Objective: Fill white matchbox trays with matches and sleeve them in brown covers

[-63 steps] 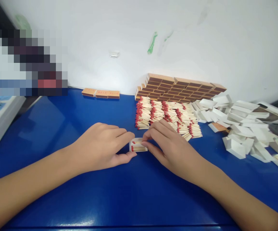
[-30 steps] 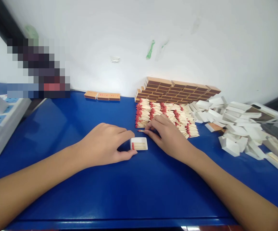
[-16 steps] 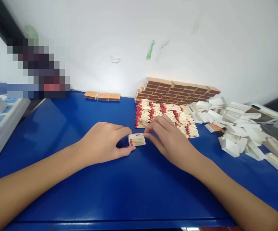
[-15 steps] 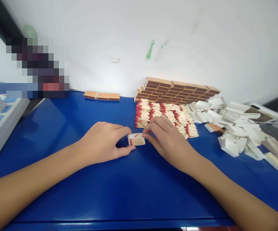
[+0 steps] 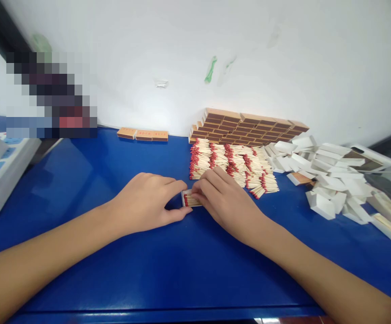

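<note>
your left hand [image 5: 144, 202] rests on the blue table [image 5: 182, 270] with forefinger and thumb closed around the left end of the small white tray [image 5: 188, 199], gripping it so it stays put; your right hand [image 5: 225, 198] lies curled over the tray's right part, fingertips down on the red-tipped sticks inside; whether those fingers pinch a match or only press on them, i cannot tell, since they cover most of the tray; the tray sits flat on the table between your two hands, just in front of the loose match pile [image 5: 236, 164]; by the look of it you are at the filling step, settling matches into the tray; the next move calls for a light touch, so the sticks lie level and all the heads stay at one end, and for a steady left hand; behind the pile stands the stack of brown sleeves [image 5: 249, 126], to its right the heap of empty white trays [image 5: 327, 175], and three closed boxes [image 5: 143, 134] lie by the wall.
</note>
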`<state>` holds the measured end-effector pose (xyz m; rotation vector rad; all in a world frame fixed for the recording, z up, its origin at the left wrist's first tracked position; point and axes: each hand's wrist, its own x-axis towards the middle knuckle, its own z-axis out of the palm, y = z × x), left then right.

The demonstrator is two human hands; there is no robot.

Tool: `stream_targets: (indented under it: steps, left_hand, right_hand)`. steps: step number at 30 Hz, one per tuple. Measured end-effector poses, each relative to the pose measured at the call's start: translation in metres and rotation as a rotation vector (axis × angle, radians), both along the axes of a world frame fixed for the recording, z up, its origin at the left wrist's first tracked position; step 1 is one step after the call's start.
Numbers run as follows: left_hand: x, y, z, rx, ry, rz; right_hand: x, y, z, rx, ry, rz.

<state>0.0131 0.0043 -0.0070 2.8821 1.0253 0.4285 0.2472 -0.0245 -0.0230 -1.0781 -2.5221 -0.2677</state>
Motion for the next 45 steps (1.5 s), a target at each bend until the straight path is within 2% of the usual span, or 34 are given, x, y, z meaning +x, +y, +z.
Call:
stream_targets:
  steps: [4, 10, 15, 22, 30, 40, 45]
  left_hand:
    - [0.000, 0.000, 0.000, 0.010, -0.009, 0.004]
    - [-0.001, -0.001, -0.001, -0.015, -0.017, -0.019]
    - [-0.001, -0.001, -0.002, -0.054, -0.008, -0.096]
    - [0.000, -0.003, -0.002, -0.045, 0.011, -0.115]
    - [-0.001, -0.002, -0.004, -0.026, 0.011, -0.119]
    - [-0.001, -0.003, -0.004, -0.025, 0.014, -0.121]
    - [-0.001, -0.002, -0.004, -0.023, 0.018, -0.121]
  right_hand:
    - [0.008, -0.001, 0.007, -0.062, 0.131, 0.029]
    - [0.029, 0.011, 0.006, -0.052, 0.269, -0.069]
    - [0.031, 0.022, -0.004, -0.092, 0.223, -0.134]
    - [0.025, 0.029, -0.007, -0.067, 0.173, -0.138]
    - [0.025, 0.024, -0.003, -0.057, 0.144, -0.095]
    - [0.033, 0.022, 0.002, -0.248, 0.170, -0.046]
    - [0.037, 0.022, 0.004, -0.252, 0.155, -0.064]
